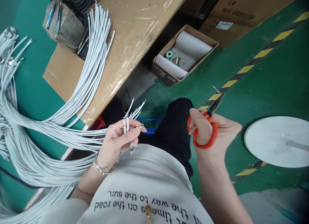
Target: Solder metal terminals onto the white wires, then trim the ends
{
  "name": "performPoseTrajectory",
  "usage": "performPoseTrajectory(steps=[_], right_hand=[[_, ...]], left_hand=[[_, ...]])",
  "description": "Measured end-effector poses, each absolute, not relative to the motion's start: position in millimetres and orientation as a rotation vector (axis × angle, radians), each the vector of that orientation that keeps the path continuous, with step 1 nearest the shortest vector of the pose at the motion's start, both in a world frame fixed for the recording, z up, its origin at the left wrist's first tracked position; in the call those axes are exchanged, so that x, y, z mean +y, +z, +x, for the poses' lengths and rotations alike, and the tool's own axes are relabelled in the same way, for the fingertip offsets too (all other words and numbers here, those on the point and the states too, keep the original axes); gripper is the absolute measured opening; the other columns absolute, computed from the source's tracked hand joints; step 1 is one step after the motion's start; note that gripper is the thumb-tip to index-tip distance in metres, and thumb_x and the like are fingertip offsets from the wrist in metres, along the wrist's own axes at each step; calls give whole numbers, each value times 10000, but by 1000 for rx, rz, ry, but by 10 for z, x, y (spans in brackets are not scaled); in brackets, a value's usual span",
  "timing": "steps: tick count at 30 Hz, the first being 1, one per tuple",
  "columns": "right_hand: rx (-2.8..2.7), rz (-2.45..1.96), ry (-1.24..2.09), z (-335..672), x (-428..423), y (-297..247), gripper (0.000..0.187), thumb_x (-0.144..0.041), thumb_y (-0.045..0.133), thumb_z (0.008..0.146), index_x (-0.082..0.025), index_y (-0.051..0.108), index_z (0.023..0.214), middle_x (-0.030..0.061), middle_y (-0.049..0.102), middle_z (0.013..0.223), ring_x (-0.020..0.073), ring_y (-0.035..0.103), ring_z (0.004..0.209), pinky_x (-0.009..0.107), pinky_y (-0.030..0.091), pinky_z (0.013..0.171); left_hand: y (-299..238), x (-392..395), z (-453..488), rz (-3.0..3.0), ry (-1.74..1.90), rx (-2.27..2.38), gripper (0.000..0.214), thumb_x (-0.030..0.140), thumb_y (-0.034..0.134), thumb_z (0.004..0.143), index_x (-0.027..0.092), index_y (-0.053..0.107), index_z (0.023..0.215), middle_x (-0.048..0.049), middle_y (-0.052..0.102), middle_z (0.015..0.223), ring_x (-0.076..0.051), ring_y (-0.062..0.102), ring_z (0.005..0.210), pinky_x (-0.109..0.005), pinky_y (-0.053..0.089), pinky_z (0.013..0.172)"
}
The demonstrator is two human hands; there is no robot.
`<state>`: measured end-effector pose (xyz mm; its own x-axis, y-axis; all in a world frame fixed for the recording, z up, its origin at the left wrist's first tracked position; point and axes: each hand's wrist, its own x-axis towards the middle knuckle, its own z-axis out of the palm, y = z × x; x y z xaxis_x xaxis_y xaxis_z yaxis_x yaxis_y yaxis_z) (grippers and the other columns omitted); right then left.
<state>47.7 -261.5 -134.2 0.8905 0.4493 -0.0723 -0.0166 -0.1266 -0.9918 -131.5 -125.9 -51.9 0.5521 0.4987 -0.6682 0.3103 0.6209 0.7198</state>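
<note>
Several white cables (136, 110) pass through my left hand (122, 135), which is closed around them in front of my body. Their cut ends, some with dark or coloured cores, stick out past the fingers, and one end is pinched between thumb and forefinger. From this hand the cables run left to a long white bundle (55, 130) on the table. My right hand (209, 133) is held apart to the right, with thumb and fingers through the red handles of a pair of scissors (213, 121). The dark blades point up and away; I cannot tell how far apart they are.
A cardboard-covered table edge (125, 53) runs diagonally at upper left. On it a wrapped block (65, 29) holds metal pen-like tools. A cardboard box (184, 56) with solder-like spools stands beyond. To the right is a round white stool seat (277, 140); striped tape (245, 69) crosses the green floor.
</note>
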Motion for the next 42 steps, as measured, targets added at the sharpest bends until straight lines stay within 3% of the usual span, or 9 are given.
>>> performPoseTrajectory(steps=[5, 15, 21, 30, 33, 35, 37, 40, 42], right_hand=[[-461, -1669, 503, 391, -2548, -1266, 410, -263, 786, 881, -217, 594, 521, -20, 518, 490, 121, 428, 456, 303, 315, 461], [-974, -1651, 555, 287, -2516, -1203, 416, -174, 728, 908, -199, 447, 602, -52, 388, 582, 81, 284, 512, 284, 208, 458], [-1034, -1636, 547, 268, -2537, -1207, 417, -131, 706, 901, -204, 412, 615, -61, 357, 597, 79, 279, 527, 281, 201, 466], [-1043, -1652, 539, 277, -2555, -1222, 415, -118, 714, 886, -201, 406, 620, -64, 371, 608, 72, 279, 526, 268, 211, 462], [-1021, -1674, 534, 299, -2564, -1222, 439, -143, 724, 896, -199, 397, 609, -62, 372, 599, 71, 288, 521, 267, 222, 464], [-1011, -1691, 515, 322, -2574, -1220, 451, -167, 734, 909, -197, 403, 603, -60, 364, 591, 73, 281, 522, 272, 217, 465], [-999, -1705, 486, 350, -2587, -1215, 450, -186, 741, 920, -197, 421, 603, -56, 365, 585, 77, 276, 522, 280, 213, 464], [-968, -1720, 457, 393, -2607, -1203, 448, -194, 757, 917, -202, 433, 607, -48, 388, 583, 84, 294, 522, 287, 231, 469], [-951, -1725, 444, 416, -2619, -1196, 453, -194, 769, 907, -205, 427, 609, -48, 395, 581, 88, 301, 528, 289, 242, 477]], left_hand=[[-473, -1238, -1274, 900, 162, 1005, 227, 358, 858, 852, 159, 783, 931, 2, 635, 631, -37, 368, 460, -154, 142, 382], [-478, -1243, -1285, 930, 147, 1014, 259, 379, 874, 827, 168, 773, 936, -21, 669, 716, -53, 440, 489, -152, 175, 371], [-491, -1259, -1306, 967, 115, 1000, 232, 382, 867, 849, 186, 783, 938, -11, 633, 681, -73, 505, 563, -133, 228, 406], [-508, -1265, -1290, 1013, 150, 982, 240, 370, 878, 837, 163, 789, 918, 8, 609, 662, -46, 416, 491, -153, 215, 386], [-551, -1282, -1299, 1080, 189, 954, 174, 342, 835, 888, 174, 803, 921, -8, 701, 733, -31, 426, 447, -168, 293, 393], [-591, -1297, -1311, 1205, 221, 929, 139, 323, 772, 949, 197, 826, 973, -24, 760, 801, -54, 525, 487, -198, 441, 486], [-631, -1310, -1324, 1410, 284, 911, 155, 286, 721, 991, 225, 842, 1064, -47, 799, 912, -115, 677, 687, -257, 564, 715], [-670, -1319, -1337, 1740, 470, 903, 197, 221, 715, 988, 236, 842, 1137, -82, 800, 1119, -205, 699, 1097, -332, 529, 1019], [-676, -1317, -1342, 1767, 526, 921, 169, 219, 712, 988, 228, 848, 1089, -75, 797, 1055, -197, 706, 1049, -316, 547, 972]])
